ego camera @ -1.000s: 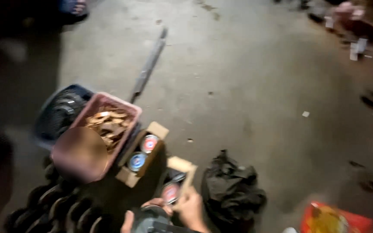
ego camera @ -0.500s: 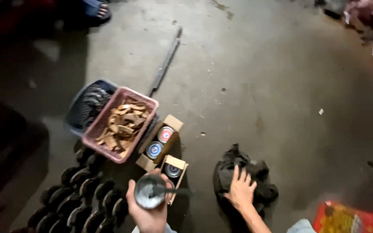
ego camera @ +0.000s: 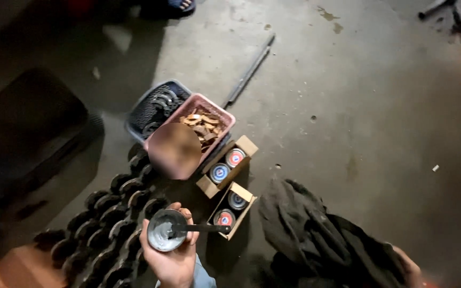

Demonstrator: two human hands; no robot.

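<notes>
Your left hand (ego camera: 174, 256) has its fingers (ego camera: 188, 218) wrapped tight around a small open tin (ego camera: 162, 230), with a thin stick (ego camera: 201, 228) poking out past your fingertips. Your right hand (ego camera: 409, 266) is by the black cloth (ego camera: 316, 234); I cannot tell about its fingers. If the tin tips, the grey stuff could spill.

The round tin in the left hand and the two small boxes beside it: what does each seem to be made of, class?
Round tin in the left hand: probably metal, a dull grey sheen inside. Two small boxes: cardboard, plain brown with folded-open flaps.
</notes>
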